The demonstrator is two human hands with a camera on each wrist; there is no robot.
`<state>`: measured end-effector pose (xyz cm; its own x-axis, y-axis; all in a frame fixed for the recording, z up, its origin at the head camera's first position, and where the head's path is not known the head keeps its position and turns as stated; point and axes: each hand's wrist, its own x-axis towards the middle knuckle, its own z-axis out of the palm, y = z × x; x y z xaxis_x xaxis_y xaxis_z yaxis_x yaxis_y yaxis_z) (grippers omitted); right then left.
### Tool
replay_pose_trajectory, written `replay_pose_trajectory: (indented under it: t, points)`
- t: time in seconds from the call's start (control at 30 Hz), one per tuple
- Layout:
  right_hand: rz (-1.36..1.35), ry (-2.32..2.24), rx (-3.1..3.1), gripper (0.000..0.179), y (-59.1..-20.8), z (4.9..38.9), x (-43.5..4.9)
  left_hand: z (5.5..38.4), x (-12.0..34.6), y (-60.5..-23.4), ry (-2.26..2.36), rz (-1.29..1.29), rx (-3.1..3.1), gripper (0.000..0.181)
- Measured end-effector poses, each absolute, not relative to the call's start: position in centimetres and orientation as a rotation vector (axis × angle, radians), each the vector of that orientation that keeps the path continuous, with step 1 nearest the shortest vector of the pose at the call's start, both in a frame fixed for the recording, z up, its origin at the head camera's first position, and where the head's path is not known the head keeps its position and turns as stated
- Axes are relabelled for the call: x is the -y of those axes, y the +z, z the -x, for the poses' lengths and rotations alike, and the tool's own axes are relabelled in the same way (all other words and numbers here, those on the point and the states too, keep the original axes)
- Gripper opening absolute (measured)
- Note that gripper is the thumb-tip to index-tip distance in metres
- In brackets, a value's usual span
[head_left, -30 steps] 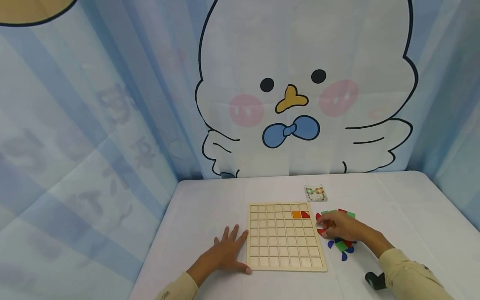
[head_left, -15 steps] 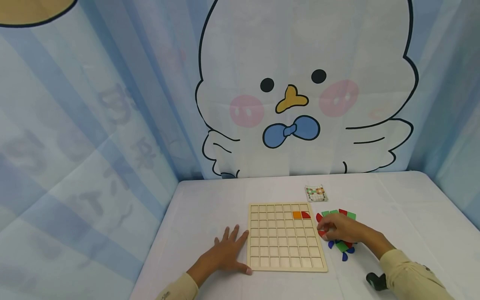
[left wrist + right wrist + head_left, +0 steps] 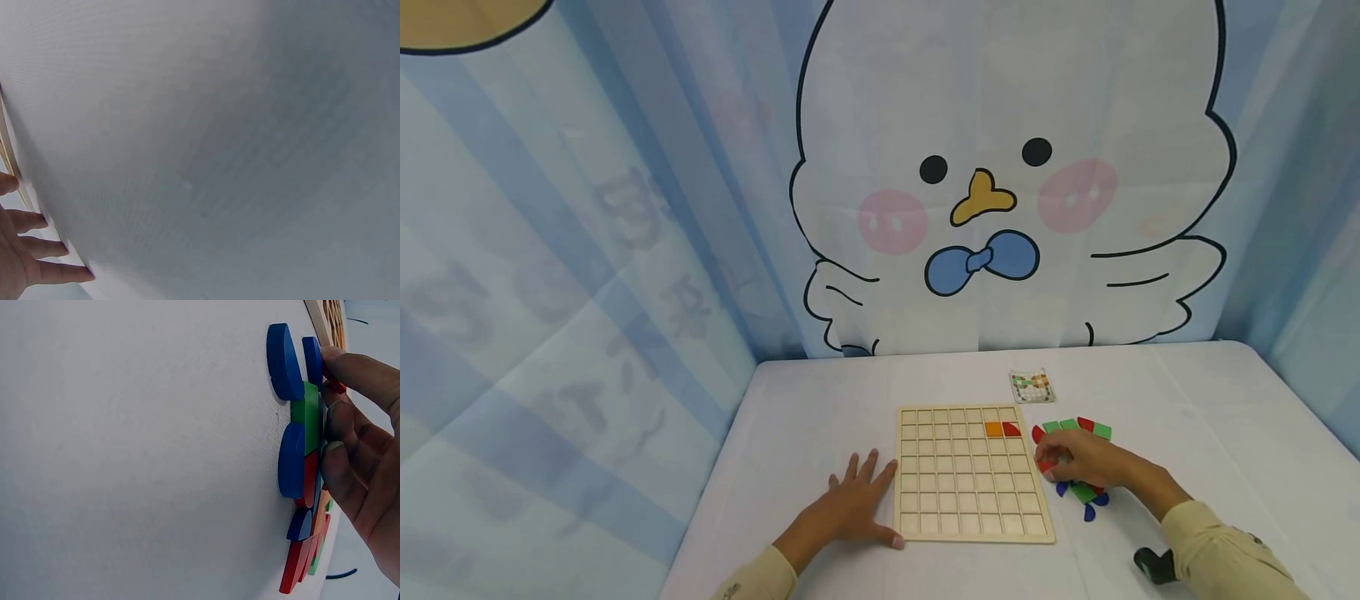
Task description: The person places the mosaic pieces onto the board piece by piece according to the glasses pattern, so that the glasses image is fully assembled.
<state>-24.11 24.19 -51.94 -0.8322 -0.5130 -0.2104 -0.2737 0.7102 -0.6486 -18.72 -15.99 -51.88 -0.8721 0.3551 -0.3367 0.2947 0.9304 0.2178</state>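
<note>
A wooden grid board (image 3: pixel 966 481) lies on the white table, with an orange square (image 3: pixel 993 429) and a red quarter-round piece (image 3: pixel 1011 429) in neighbouring cells near its top right. My left hand (image 3: pixel 855 506) rests with spread, straight fingers at the board's left edge; the left wrist view catches its fingers (image 3: pixel 47 248) at the lower left. Right of the board, my right hand (image 3: pixel 1086 456) pinches a red wooden piece (image 3: pixel 334 380) between thumb and forefinger. Green, red and blue wooden pieces lie under and around that hand, including a green one (image 3: pixel 305 415) and a blue one (image 3: pixel 284 362); the hand partly hides the pile.
Behind the board's far right corner lies a small printed pattern card (image 3: pixel 1032 387). A dark object (image 3: pixel 1153 565) sits by the right sleeve at the front. A curtain with a cartoon bird (image 3: pixel 1000 208) hangs behind the table.
My right hand has shifted very slightly to the right, the red piece staying at its fingertips. The left hand and the board keep their places.
</note>
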Motion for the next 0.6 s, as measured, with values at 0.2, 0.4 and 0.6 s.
replay_pose_trajectory:
  t: [0.2, 0.4, 0.6]
  points:
    - [0.602, -0.926, -2.531, 0.023, -52.1, 23.96, -24.28, 18.69, 15.94, -51.83, 0.234, -0.469, -2.707, 0.117]
    - [0.594, -0.977, -2.532, 0.025, -52.35, 24.08, -24.56, 18.68, 15.91, -51.76, 0.237, -0.464, -2.706, 0.117]
    - [0.596, -1.042, -2.56, 0.025, -52.22, 24.23, -24.42, 18.84, 16.0, -52.04, 0.231, -0.469, -2.706, 0.119]
